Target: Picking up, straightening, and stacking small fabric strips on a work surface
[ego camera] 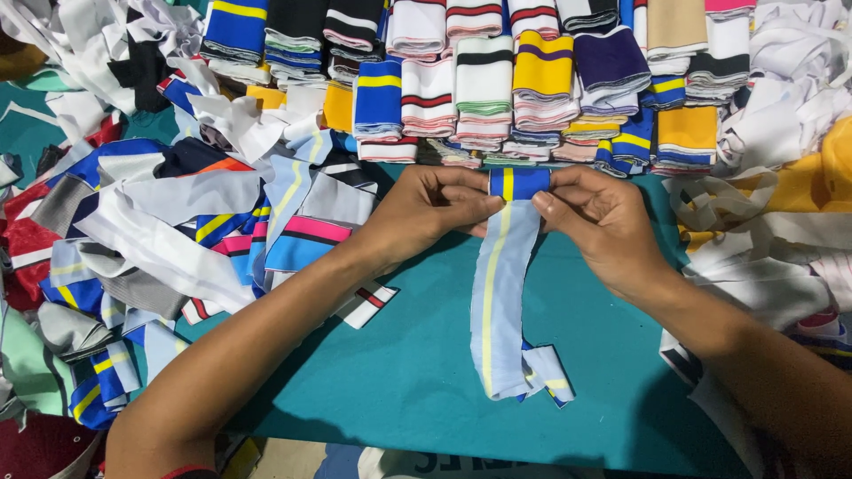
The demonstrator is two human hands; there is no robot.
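Over the teal table (pixel 417 372), both hands pinch the blue strip's (pixel 499 293) far end, lengthwise toward the person.

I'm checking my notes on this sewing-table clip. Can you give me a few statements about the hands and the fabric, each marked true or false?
1. Both hands hold one blue strip with a yellow stripe. True.
2. The left hand lies flat on the table, away from the strip. False: it pinches the strip's top end.
3. The right hand pinches the strip's top end. True.
4. The table surface is red. False: it is teal.
5. Folded striped pieces are stacked in rows beyond the hands. True.
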